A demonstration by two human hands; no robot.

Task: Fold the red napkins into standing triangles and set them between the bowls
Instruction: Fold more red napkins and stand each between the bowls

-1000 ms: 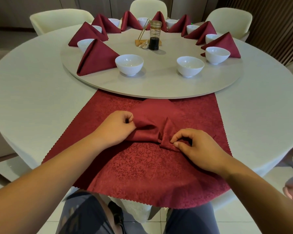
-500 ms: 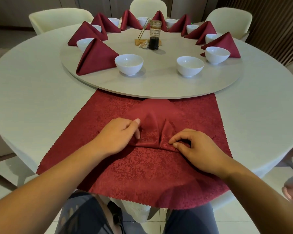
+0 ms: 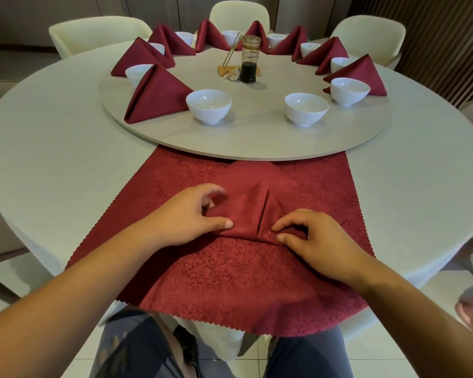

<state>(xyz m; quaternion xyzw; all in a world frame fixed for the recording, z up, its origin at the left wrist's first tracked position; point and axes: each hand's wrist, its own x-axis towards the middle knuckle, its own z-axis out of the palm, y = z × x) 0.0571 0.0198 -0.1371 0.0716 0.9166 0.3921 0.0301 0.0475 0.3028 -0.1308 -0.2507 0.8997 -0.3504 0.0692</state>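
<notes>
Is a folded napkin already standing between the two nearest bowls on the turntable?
No, only turntable surface shows between the left near bowl and the right near bowl.

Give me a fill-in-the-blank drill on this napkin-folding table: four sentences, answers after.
1. The left hand and right hand both hold the half-folded napkin, which lies on a cloth coloured ____.
2. The bottle in the middle of the turntable holds a ____ liquid.
3. Between the near left bowl and the near right bowl stands ____ napkin.
4. Both of those bowls are coloured ____.

Missing words: red; dark; no; white.
</notes>
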